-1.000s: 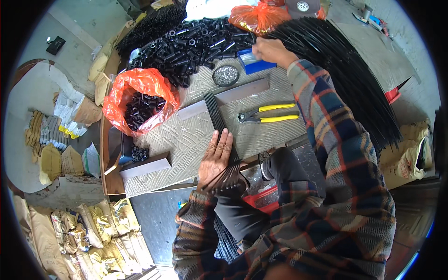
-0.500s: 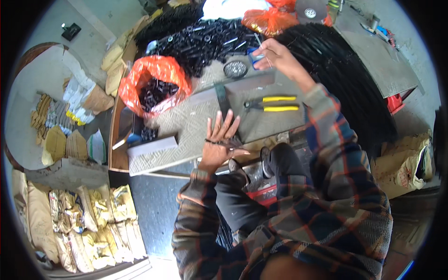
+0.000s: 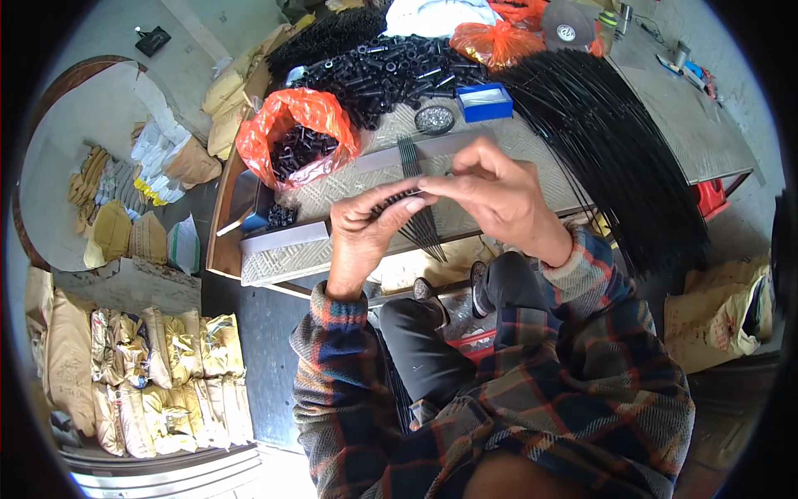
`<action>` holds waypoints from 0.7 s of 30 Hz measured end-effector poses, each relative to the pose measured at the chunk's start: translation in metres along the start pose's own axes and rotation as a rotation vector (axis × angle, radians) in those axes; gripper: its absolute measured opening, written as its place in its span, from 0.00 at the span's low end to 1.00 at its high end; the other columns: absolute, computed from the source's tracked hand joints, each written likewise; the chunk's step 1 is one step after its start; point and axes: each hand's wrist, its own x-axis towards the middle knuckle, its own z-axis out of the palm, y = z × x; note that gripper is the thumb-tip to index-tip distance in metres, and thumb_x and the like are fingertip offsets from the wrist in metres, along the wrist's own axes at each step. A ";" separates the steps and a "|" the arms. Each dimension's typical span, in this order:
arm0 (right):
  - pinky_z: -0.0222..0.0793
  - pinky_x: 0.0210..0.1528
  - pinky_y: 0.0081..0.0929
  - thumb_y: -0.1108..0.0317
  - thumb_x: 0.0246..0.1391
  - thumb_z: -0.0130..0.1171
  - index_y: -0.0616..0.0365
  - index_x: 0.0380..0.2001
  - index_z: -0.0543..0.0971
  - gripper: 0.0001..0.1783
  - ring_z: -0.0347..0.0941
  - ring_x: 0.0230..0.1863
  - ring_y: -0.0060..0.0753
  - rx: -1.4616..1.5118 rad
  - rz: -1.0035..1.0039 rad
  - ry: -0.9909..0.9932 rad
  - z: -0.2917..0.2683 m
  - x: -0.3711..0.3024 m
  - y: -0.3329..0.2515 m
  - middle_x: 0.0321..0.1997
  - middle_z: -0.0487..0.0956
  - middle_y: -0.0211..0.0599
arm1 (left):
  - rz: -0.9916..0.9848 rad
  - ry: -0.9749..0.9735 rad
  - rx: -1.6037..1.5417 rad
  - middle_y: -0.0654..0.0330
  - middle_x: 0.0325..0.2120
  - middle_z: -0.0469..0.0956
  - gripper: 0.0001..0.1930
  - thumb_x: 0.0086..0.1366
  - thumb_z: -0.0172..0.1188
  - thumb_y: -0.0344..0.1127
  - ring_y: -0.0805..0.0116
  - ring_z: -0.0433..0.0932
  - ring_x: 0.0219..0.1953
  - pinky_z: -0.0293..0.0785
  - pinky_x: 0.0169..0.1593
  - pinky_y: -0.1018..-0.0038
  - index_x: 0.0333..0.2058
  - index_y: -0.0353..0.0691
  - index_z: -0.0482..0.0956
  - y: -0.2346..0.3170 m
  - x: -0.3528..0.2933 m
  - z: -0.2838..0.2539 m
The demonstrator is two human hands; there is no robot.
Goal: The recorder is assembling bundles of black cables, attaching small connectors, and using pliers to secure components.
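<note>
My left hand point(image 3: 366, 229) is raised over the table's near edge, its thumb and fingers closed on a row of small black pieces point(image 3: 397, 199). From the right, my right hand point(image 3: 503, 195) comes in with fingers bent and pressed together, its tips at the end of that row. Whatever those fingertips pinch is too small to make out. Behind and below the hands, a bundle of thin black rods point(image 3: 406, 154) lies across a flat grey metal bar point(image 3: 449, 146). Beyond it stand a round dish of small shiny bits point(image 3: 434, 121) and an open blue box point(image 3: 485, 102).
An orange plastic bag point(image 3: 345, 125) of black parts stands left of a heap of black tubular parts point(image 3: 374, 75). Long black rods point(image 3: 607, 150) cover the table's right side. Filled sacks point(image 3: 71, 358) lie at lower left; a torn carton point(image 3: 706, 320) stands at right.
My right hand has come back from the blue box to meet my left. My left hand has gone from spread fingers to a closed grip. The yellow-handled pliers are now hidden; the view has shifted.
</note>
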 end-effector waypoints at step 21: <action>0.67 0.20 0.21 0.71 0.36 0.62 0.54 0.33 0.78 0.15 0.70 0.21 0.25 -0.190 -0.344 -0.121 -0.012 0.021 0.008 0.27 0.69 0.31 | 0.022 -0.068 0.231 0.62 0.28 0.80 0.11 0.54 0.62 0.27 0.84 0.73 0.31 0.71 0.33 0.84 0.38 0.34 0.79 0.003 0.004 -0.006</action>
